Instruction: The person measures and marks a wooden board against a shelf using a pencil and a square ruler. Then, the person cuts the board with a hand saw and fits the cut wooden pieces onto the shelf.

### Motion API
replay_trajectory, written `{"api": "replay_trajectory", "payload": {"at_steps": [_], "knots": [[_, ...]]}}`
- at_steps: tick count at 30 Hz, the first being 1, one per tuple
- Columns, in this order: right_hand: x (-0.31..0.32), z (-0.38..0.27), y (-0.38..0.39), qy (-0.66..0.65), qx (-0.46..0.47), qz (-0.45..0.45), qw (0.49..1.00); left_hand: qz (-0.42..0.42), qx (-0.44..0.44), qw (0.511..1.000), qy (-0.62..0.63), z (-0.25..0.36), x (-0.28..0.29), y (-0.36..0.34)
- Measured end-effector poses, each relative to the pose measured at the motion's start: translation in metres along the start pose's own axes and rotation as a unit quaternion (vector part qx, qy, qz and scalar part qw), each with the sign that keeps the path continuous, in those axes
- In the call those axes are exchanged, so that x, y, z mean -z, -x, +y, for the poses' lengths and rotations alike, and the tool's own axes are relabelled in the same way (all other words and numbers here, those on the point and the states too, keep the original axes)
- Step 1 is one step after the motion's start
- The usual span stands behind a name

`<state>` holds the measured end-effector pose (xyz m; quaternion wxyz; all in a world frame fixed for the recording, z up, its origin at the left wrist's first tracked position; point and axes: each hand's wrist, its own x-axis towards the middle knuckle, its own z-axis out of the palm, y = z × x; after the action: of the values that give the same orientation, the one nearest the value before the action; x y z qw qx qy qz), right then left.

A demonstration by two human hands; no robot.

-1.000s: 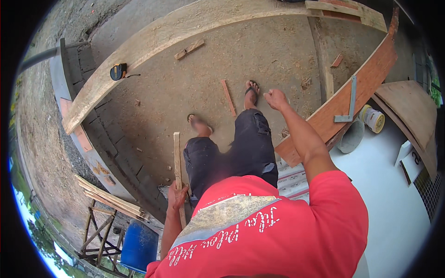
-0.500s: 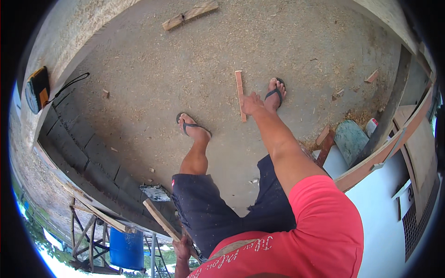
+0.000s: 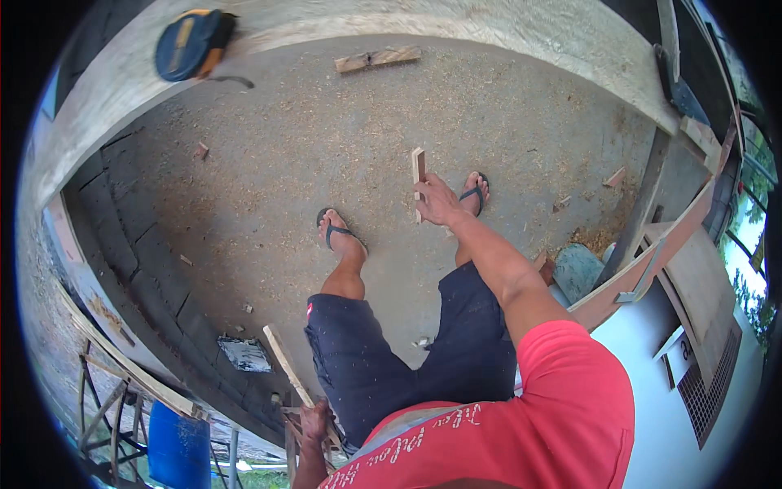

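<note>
My right hand (image 3: pixel 440 200) is closed around a short, narrow wood strip (image 3: pixel 419 165), held raised above the floor in front of my feet. Its thumb and fingers wrap the strip's near half, while the far end sticks out. Low on the left, beside my thigh, my left hand (image 3: pixel 314 420) grips a longer wood strip (image 3: pixel 285 363) that points up and forward. Part of that strip is hidden behind the hand and my shorts.
Ahead lies a wood offcut (image 3: pixel 377 59) on the sawdust-strewn floor (image 3: pixel 326 138). A black and orange tape measure (image 3: pixel 186 46) rests on the pale board (image 3: pixel 285 23) beyond. To the lower left stands a blue barrel (image 3: pixel 179 447); a greenish rounded object (image 3: pixel 577 271) sits right.
My right hand has lifted the short strip off the floor and gripped it. My left hand still holds the longer strip. The view has shifted, bringing the tape measure nearer the top.
</note>
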<state>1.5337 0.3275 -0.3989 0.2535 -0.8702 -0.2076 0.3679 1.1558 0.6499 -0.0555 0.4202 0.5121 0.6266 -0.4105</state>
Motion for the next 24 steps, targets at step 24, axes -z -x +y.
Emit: {"api": "replay_trajectory", "payload": {"at_steps": [24], "knots": [[0.161,-0.349,0.021,0.319,0.028,-0.460,0.828,0.184,0.002,0.830,0.526,-0.179,-0.290,0.225]]}}
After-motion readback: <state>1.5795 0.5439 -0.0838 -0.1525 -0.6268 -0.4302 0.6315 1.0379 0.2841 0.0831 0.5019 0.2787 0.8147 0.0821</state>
